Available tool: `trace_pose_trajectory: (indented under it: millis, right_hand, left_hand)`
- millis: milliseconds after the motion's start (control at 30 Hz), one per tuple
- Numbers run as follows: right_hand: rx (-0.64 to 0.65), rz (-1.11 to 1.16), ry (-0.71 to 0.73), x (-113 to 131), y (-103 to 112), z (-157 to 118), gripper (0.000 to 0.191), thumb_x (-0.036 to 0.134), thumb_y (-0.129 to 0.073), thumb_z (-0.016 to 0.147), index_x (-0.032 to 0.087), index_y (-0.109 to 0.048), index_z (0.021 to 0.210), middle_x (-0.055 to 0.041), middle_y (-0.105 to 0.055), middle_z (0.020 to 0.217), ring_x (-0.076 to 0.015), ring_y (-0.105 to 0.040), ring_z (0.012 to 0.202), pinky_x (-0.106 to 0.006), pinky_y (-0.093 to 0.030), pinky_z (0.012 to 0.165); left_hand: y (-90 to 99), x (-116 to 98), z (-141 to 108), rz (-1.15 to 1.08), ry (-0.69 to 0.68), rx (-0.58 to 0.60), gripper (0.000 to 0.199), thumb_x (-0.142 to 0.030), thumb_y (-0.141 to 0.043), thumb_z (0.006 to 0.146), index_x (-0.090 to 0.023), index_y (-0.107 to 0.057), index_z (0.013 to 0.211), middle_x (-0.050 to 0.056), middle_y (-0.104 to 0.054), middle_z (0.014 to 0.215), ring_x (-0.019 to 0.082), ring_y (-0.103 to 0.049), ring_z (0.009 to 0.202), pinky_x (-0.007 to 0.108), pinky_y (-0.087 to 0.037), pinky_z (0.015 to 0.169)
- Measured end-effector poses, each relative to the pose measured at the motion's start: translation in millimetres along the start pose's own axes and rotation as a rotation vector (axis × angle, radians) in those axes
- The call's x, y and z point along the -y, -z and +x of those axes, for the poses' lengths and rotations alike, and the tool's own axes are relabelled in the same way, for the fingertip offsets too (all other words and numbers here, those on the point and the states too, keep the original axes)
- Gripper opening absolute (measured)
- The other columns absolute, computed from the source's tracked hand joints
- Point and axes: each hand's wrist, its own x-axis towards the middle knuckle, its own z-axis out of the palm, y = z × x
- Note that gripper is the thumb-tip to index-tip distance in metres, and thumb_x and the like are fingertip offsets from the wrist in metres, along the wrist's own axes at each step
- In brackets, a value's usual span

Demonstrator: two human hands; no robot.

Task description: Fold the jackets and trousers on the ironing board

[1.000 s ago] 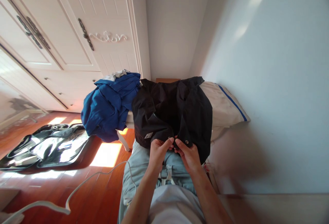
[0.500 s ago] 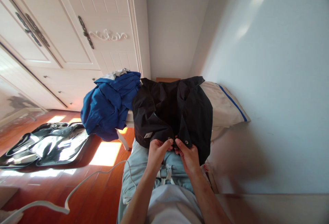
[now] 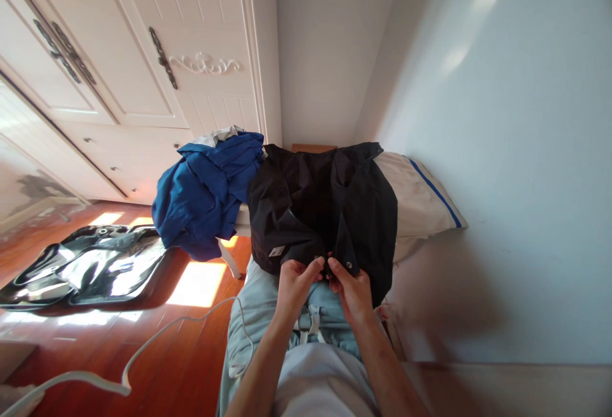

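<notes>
A black garment (image 3: 366,213), which looks like a jacket, is spread in front of me, its lower part over my lap. My left hand (image 3: 299,280) pinches the left front edge near a small metal snap. On the other front edge, my right hand (image 3: 351,283) is closed, thumb and fingers on the cloth beside another round snap. The two edges lie close together with a narrow gap between my thumbs. A small white label (image 3: 276,251) shows on the left panel. My curled fingertips are partly hidden under the fabric.
Left of the black garment lies a crumpled blue garment (image 3: 201,194). A cream cloth with a blue stripe (image 3: 415,197) rests at the right, against the wall. An open suitcase (image 3: 86,270) is on the wooden floor, and a white cable (image 3: 176,324) runs toward my leg.
The whole view has shifted very slightly. Both hands keep their hold on the black garment's edges, with hardly any movement.
</notes>
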Motion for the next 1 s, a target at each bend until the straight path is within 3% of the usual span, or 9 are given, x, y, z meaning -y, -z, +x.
trace_pose_trajectory:
  millis: [233, 467, 600, 733, 1000]
  right_hand:
    - [-0.039, 0.016, 0.008, 0.4, -2.3, -1.0, 0.042, 0.043, -0.094, 0.051, 0.012, -0.077, 0.074, -0.001, -0.061, 0.053, -0.0089, -0.044, 0.043, -0.024, -0.031, 0.039]
    - [-0.127, 0.055, 0.019, -6.3, -6.0, 0.2, 0.041, 0.041, -0.093, 0.053, 0.011, -0.076, 0.075, -0.0029, -0.066, 0.059, -0.0114, -0.051, 0.05, -0.024, -0.038, 0.044]
    - [-0.173, 0.065, 0.043, -7.7, -12.3, -1.4, 0.042, 0.041, -0.093, 0.052, 0.01, -0.076, 0.076, -0.003, -0.068, 0.063, -0.0123, -0.054, 0.052, -0.025, -0.041, 0.046]
    - [-0.195, 0.071, 0.076, -7.2, -18.3, -1.6, 0.039, 0.043, -0.091, 0.054, 0.012, -0.072, 0.066, -0.0001, -0.063, 0.055, -0.0114, -0.05, 0.049, -0.025, -0.04, 0.046]
    - [-0.182, 0.033, 0.054, -6.9, -17.3, 1.3, 0.04, 0.044, -0.091, 0.054, 0.012, -0.073, 0.069, 0.0003, -0.061, 0.053, -0.0113, -0.048, 0.049, -0.025, -0.038, 0.046]
  left_hand:
    - [2.7, 8.3, 2.0, 0.056, -0.029, 0.034, 0.043, -0.052, -0.076, 0.073, -0.011, -0.07, 0.058, 0.007, -0.065, 0.056, 0.011, -0.052, 0.05, 0.021, -0.035, 0.048]
    - [4.3, -0.8, -0.7, 0.023, -0.003, 0.123, 0.035, -0.045, -0.078, 0.069, -0.012, -0.07, 0.06, 0.006, -0.065, 0.055, 0.011, -0.053, 0.048, 0.021, -0.036, 0.046]
    - [4.7, -6.0, -1.2, 0.056, 0.025, 0.115, 0.032, -0.041, -0.078, 0.068, -0.013, -0.067, 0.056, 0.005, -0.064, 0.052, 0.011, -0.053, 0.047, 0.02, -0.035, 0.046]
    - [4.6, -8.0, -1.2, 0.047, 0.071, 0.16, 0.036, -0.046, -0.076, 0.068, -0.012, -0.069, 0.055, 0.005, -0.062, 0.05, 0.011, -0.05, 0.044, 0.022, -0.035, 0.046]
    - [11.2, -4.0, 0.7, 0.102, 0.045, 0.229, 0.043, -0.053, -0.068, 0.076, -0.016, -0.068, 0.054, 0.004, -0.057, 0.046, 0.011, -0.046, 0.043, 0.024, -0.031, 0.048]
